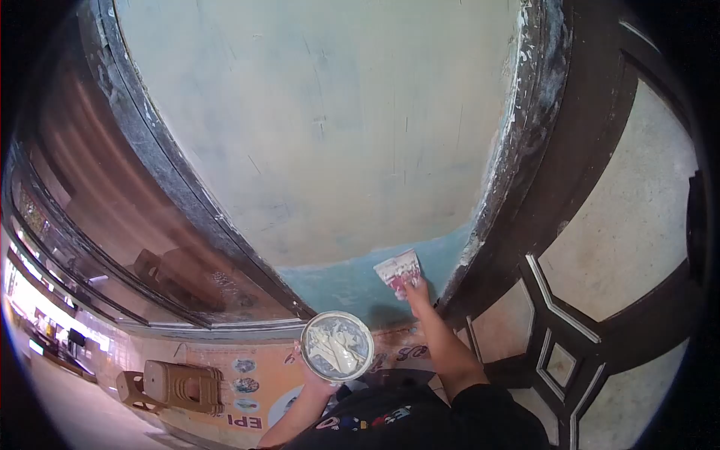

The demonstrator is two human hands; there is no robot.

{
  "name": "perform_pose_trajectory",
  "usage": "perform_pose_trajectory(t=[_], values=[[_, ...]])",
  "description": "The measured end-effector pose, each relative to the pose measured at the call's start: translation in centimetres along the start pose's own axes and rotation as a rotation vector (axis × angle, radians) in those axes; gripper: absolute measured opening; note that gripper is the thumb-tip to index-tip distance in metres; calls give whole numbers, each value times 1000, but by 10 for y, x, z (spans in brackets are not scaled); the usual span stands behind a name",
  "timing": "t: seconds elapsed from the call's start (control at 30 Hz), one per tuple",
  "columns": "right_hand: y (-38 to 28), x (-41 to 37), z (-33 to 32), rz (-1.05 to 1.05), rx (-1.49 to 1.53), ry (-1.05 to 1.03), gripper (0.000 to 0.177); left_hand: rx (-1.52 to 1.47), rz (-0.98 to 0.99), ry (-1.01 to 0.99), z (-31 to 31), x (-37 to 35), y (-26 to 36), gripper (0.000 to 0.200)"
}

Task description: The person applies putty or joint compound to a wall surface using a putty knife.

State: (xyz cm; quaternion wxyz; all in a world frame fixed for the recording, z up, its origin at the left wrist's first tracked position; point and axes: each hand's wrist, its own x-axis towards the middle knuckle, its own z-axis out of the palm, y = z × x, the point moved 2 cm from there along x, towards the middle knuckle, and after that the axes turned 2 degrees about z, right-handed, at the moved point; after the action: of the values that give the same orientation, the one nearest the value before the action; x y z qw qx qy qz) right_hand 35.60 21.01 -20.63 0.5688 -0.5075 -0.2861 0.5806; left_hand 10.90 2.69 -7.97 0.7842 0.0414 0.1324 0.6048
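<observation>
A: Which surface was ahead?
B: The wall [322,165]. Near its lower edge, the left hand [319,382] was clasped around the side of the tub [368,367], which contained paste [345,358].
A: Where was the scraper [398,270]?
B: Up and right of the tub, near the wall's lower right corner. The right hand [417,292], the nearer one, gripped it; its long axis slanted up-left from the grip. Wall contact could not be confirmed.

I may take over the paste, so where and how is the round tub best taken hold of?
Probably hold the tub by its outside, just below the rim, cupping it from the picture's right: the left hand holds the lower left. It is round and its open top faces the camera, with pale paste inside, so reaching over the rim risks smearing.
</observation>
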Motion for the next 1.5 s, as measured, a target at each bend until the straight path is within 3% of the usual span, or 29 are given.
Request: perform_pose_trajectory(t=[0.1,0.17,0.2,0.33,0.4,0.5,0.57,0.7,0.77,0.87,0.93,1.0,1.07,1.13,1.2,1.23,1.3,1.37,1.43,1.47,1.5], values=[[-10,-11,-17,15,30,-53,30,153,53,52,-1,3,-17,84],[-48,-2,-13,-289,18,-17,31,119,39,42,-5,8,-29,84],[-69,1,-11,-343,-14,9,31,115,38,43,-5,11,-35,84],[-108,17,-13,-306,-36,46,26,184,47,49,3,22,-60,84],[-93,20,-17,-227,-188,167,24,195,19,42,5,27,-68,84],[-13,31,-54,-250,-246,274,27,183,20,22,6,27,-74,84],[-1,7,-71,48,-7,110,31,218,25,5,12,26,-74,83],[-18,-11,-78,-20,12,132,30,184,23,29,9,28,-76,83],[-58,-7,-67,-466,-217,141,28,148,17,42,14,29,-78,84],[-125,-5,-46,-556,-164,114,28,192,16,69,18,33,-83,84],[-146,6,-44,-316,13,56,29,123,-24,30,17,35,-86,84],[-123,14,-59,-258,-42,84,29,132,-20,53,20,34,-91,84],[-50,50,-92,-207,-169,172,30,127,-9,38,18,39,-90,84],[-9,24,-105,-11,-39,231,27,133,2,14,19,40,-91,85],[44,17,-129,-106,-172,242,25,182,30,33,14,39,-91,86],[36,10,-130,-107,-175,231,25,180,42,34,11,41,-90,86],[33,-14,-133,184,-221,-8,27,168,9,42,6,38,-90,85],[9,-20,-120,177,-266,-48,28,177,7,36,8,38,-89,84],[-35,-30,-94,-94,-396,-72,24,156,22,53,13,41,-87,83],[-37,-19,-86,-359,-378,-108,19,207,42,71,17,41,-86,83],[-54,-23,-75,-363,-379,-114,19,205,48,68,21,41,-84,83]])
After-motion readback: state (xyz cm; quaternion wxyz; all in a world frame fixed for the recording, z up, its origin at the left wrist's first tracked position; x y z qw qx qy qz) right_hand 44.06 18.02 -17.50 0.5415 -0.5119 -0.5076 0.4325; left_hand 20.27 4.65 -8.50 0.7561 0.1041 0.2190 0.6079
